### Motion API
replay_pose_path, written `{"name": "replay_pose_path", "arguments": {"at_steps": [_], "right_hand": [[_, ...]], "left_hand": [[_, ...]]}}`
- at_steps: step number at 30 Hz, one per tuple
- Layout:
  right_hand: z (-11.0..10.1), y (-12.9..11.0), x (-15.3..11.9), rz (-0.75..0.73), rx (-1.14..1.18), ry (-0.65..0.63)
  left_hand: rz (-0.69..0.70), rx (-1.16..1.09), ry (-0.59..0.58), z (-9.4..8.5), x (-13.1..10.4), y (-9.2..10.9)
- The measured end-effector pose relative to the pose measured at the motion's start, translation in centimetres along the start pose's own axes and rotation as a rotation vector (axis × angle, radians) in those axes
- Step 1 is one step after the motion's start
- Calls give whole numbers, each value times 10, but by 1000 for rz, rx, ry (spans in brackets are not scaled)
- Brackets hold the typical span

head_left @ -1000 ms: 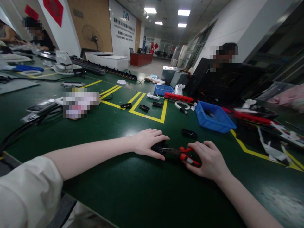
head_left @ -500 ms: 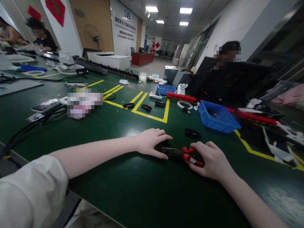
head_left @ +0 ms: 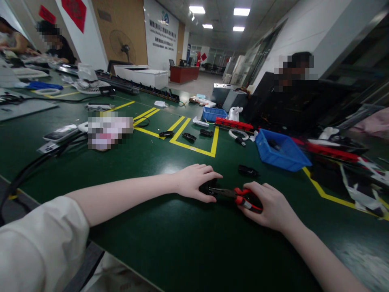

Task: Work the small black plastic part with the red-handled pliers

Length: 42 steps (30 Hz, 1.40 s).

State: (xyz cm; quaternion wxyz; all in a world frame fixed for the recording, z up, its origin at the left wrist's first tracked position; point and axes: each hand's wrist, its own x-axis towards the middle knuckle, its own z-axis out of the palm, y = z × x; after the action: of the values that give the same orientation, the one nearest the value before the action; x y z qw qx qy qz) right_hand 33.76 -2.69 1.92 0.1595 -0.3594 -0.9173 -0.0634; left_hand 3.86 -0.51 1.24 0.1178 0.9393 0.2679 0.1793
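Observation:
My right hand [head_left: 269, 205] is wrapped round the handles of red-handled pliers [head_left: 241, 196], whose dark jaws point left. My left hand [head_left: 197, 182] grips a small black part [head_left: 207, 187] between thumb and fingers, low over the green table [head_left: 146, 239]. The plier tips reach the right side of that part; whether they pinch it is too small to tell. Another black part [head_left: 248, 170] lies just beyond my right hand. Farther off, several similar black pieces [head_left: 189, 137] lie near the yellow tape.
A blue bin [head_left: 282, 151] with a dark item inside stands at the right, with a smaller blue tray [head_left: 214, 114] behind. Phones [head_left: 60, 134] and black cables lie left. People sit at the far left and behind a black panel [head_left: 291, 105] at right.
The whole view has shifted slightly, with the scene a little farther right. Both hands and the pliers keep nearly the same pose around the black part.

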Motion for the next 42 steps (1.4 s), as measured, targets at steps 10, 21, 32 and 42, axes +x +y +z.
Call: {"name": "replay_pose_path", "arguments": {"at_steps": [10, 21, 32, 42], "right_hand": [[-3, -3, 1, -128, -177, 138], [-1, 0, 0, -131, -151, 186], [0, 5, -2, -47, -47, 156], [4, 8, -8, -29, 11, 152]], "left_hand": [[12, 6, -18, -2, 0, 3], [28, 12, 2, 0, -1, -1], [32, -11, -5, -2, -1, -1], [16, -27, -29, -3, 0, 0]]}}
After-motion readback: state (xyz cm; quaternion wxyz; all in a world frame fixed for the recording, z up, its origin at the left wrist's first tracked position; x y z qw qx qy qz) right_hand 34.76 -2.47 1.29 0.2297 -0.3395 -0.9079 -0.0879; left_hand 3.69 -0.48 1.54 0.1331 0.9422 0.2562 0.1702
